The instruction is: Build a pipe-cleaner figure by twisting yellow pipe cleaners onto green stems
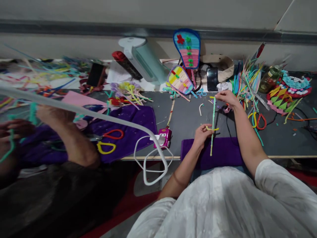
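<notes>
Right of frame centre, we hold a green fuzzy stem (213,114): right hand (228,98) pinching its top, left hand (202,135) lower, at the yellow crosspiece (216,129), presumably spaced to hold it straight.

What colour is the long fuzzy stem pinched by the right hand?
Light green; the stem shows best in the head view, the only one here.
</notes>
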`<state>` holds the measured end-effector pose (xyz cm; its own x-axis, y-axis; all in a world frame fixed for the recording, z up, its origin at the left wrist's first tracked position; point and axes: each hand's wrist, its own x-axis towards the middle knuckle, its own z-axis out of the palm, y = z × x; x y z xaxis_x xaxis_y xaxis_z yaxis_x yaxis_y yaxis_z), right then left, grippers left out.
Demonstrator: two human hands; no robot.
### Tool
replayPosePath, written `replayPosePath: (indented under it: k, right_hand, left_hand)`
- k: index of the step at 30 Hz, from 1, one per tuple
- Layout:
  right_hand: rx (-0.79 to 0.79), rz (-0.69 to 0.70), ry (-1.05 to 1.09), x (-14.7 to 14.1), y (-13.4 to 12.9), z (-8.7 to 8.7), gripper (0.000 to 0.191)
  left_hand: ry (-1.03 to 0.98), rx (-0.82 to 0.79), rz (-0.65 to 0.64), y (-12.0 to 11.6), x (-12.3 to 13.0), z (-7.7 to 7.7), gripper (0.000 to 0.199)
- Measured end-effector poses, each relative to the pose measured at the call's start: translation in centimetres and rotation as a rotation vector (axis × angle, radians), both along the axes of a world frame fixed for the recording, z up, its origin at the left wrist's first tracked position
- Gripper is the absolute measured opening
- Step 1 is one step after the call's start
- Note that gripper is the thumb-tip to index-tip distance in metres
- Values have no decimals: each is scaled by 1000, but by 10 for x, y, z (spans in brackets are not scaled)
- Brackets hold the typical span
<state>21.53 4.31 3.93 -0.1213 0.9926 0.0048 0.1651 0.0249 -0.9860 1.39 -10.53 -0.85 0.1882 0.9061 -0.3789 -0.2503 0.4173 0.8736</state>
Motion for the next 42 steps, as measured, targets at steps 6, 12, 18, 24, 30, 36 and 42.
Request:
replayPosePath:
  k: [6,12,18,24,30,36,42]
  right_hand:
    - [-31,-25,-46,-3,2,3,25]
    - [-38,30,-88,-2,11,-10,25]
    - [-30,32,-117,-1,19,-23,24]
    - [-43,8,-50,-1,17,-22,23]
    - [-54,33,6,-3,14,-18,23]
    - [-77,75,63,-4,13,-17,24]
    - [-64,87,31,-5,12,-14,24]
  left_hand:
    - [-3,2,-1,-1,1,-1,41]
    - [-5,-10,-56,2,0,-3,45]
    - [-29,20,-36,4,1,-8,47]
    - [-67,77,22,0,2,-9,45]
    - [-98,90,-30,0,2,-5,49]
    - [-106,127,-88,0,2,-5,63]
    - [-108,155,-161,3,0,-7,78]
